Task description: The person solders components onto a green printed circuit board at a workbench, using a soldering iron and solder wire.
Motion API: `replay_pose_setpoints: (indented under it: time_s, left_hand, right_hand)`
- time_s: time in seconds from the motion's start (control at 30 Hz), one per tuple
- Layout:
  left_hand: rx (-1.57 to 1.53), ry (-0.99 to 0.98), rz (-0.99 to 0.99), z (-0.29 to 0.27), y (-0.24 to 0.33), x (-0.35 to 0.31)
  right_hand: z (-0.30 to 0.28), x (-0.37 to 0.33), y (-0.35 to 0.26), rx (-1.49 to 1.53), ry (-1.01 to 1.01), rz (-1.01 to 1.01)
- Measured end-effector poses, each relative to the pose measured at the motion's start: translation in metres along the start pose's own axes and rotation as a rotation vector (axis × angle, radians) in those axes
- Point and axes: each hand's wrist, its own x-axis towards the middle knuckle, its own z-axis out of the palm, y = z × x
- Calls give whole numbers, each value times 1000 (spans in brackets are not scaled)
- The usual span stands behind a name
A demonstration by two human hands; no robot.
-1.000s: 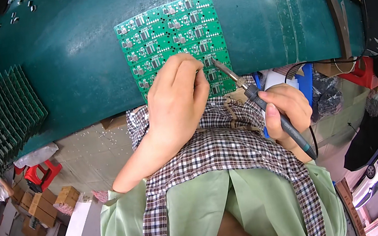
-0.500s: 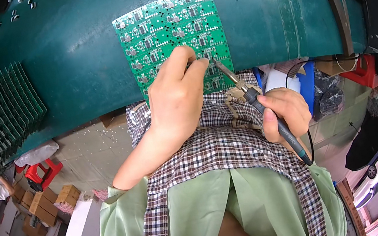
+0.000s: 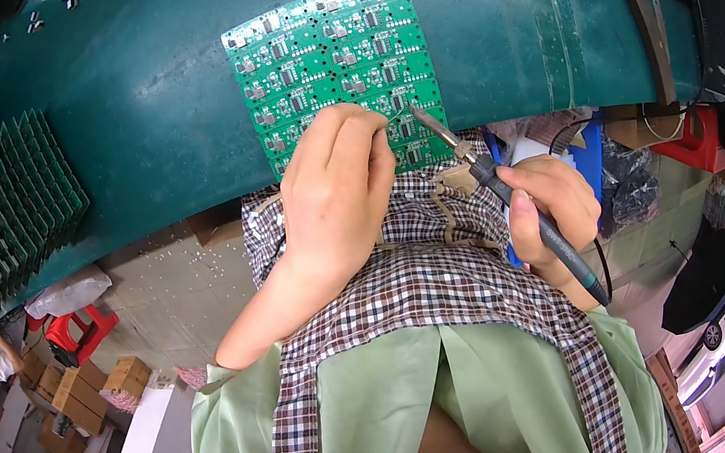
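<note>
A green circuit board panel (image 3: 308, 56), with rows of identical small circuits, lies at the near edge of the table. My right hand (image 3: 558, 206) grips a soldering iron (image 3: 542, 229) by its dark handle, and the iron's tip points at the panel's right half, low down. Over the panel's lower left part, my left hand (image 3: 340, 182) is closed, thumb and forefinger pinched on a thin wire (image 3: 398, 113). The wire reaches toward the iron's tip; whether they touch is too small to tell. My left hand hides part of the panel beneath it.
A green mat (image 3: 146, 100) covers the table. Stacked circuit panels (image 3: 14, 201) stand upright at the left, and small metal parts (image 3: 36, 22) lie far left. A dark bar (image 3: 635, 13) lies at the right. Beyond the near edge are a red stool (image 3: 80, 331) and cardboard boxes (image 3: 83, 400).
The iron's tip has shifted slightly up and right, and its handle end has swung right. My left hand has drawn back a little, and the wire now shows. The panel has shifted slightly.
</note>
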Motion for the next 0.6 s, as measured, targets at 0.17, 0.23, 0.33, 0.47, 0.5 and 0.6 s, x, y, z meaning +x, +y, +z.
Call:
replay_pose_setpoints:
  time_s: [0.17,0.23,0.33,0.47,0.5,0.6]
  left_hand:
    - [43,-11,36,-6,6,-6]
    - [16,-38,13,-5,7,-9]
    - [-30,-40,-28,-3,8,-9]
    - [-16,-31,-58,-1,8,-8]
    - [-17,-29,-62,0,8,-7]
    - [-12,-19,-43,2,7,-8]
  right_hand:
    - [-5,-4,-1,-6,7,-12]
    - [-6,-5,-2,27,36,-5]
    - [-8,-9,-2,73,42,0]
    - [-7,-12,-4,39,-14,32]
    - [-6,-12,-4,38,-16,43]
    - [-5,-11,-4,53,-29,52]
